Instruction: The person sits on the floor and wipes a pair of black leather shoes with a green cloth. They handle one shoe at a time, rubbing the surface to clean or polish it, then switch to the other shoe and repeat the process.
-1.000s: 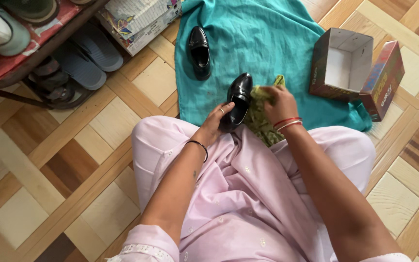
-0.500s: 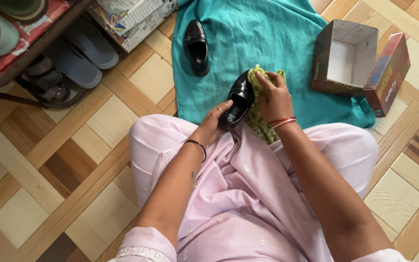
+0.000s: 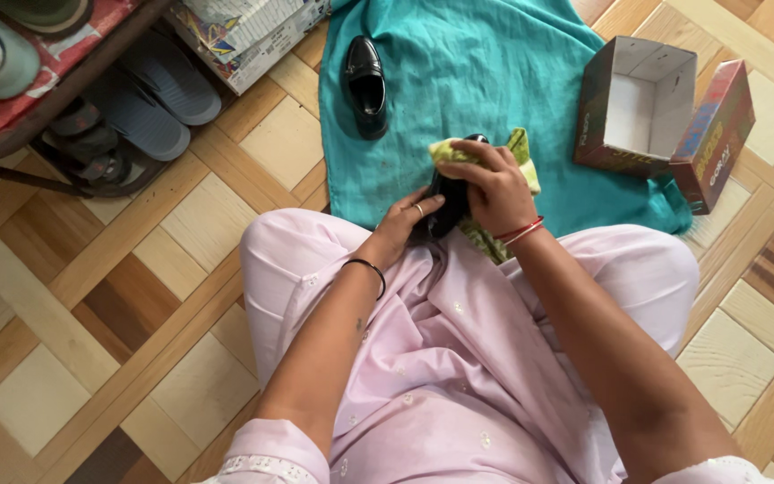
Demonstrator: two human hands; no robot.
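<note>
I sit on the floor in pale pink clothes. My left hand (image 3: 402,224) grips the heel end of a small black shoe (image 3: 445,199) held over my lap. My right hand (image 3: 493,186) presses a green cloth (image 3: 451,151) over the top of that shoe, hiding most of it. The matching second black shoe (image 3: 365,82) lies alone on a teal cloth (image 3: 494,72) spread on the floor ahead of me.
An open shoe box (image 3: 638,103) with its lid (image 3: 717,134) stands at the right of the teal cloth. A low rack (image 3: 38,81) with sandals (image 3: 150,99) and shoes is at the upper left, beside a patterned box (image 3: 244,36). Wooden parquet floor surrounds me.
My right hand has swept the green cloth leftward from the shoe's right side to over its top, covering it. My left hand keeps its hold on the shoe.
</note>
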